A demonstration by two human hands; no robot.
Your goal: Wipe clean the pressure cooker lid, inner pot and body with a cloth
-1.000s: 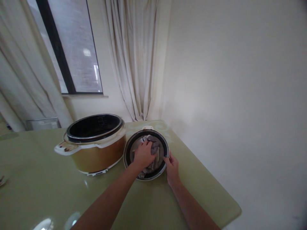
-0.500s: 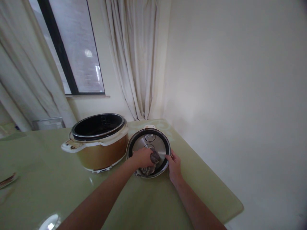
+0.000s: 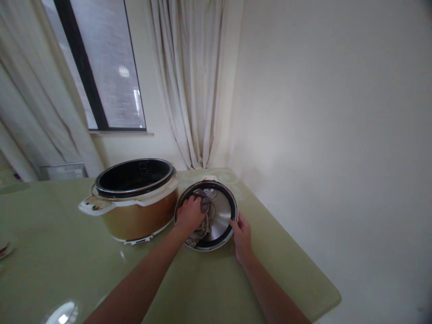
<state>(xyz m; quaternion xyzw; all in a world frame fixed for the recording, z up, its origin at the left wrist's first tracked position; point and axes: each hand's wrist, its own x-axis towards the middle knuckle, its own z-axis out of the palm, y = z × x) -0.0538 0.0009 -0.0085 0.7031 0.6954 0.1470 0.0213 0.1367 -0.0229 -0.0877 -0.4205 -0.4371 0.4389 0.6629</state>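
A round cooker lid [image 3: 221, 213] lies upside down on the green table [image 3: 67, 261], its steel inner plate ringed by a black seal. My left hand [image 3: 189, 213] is closed on a grey cloth [image 3: 203, 201] and presses it against the left part of the plate. My right hand [image 3: 240, 236] rests at the lid's near right rim, its fingers curled on the edge. The brown cooker pot [image 3: 135, 202] stands open just left of the lid, with a dark inner bowl.
The table meets a white wall on the right and ends at a rounded corner [image 3: 332, 297] near me. Cream curtains [image 3: 195, 81] and a window [image 3: 101, 67] stand behind the table. A plate edge [image 3: 4, 249] shows at far left.
My left hand has moved the cloth from the lid's near edge up to its far left part. The right hand has stayed at the rim.
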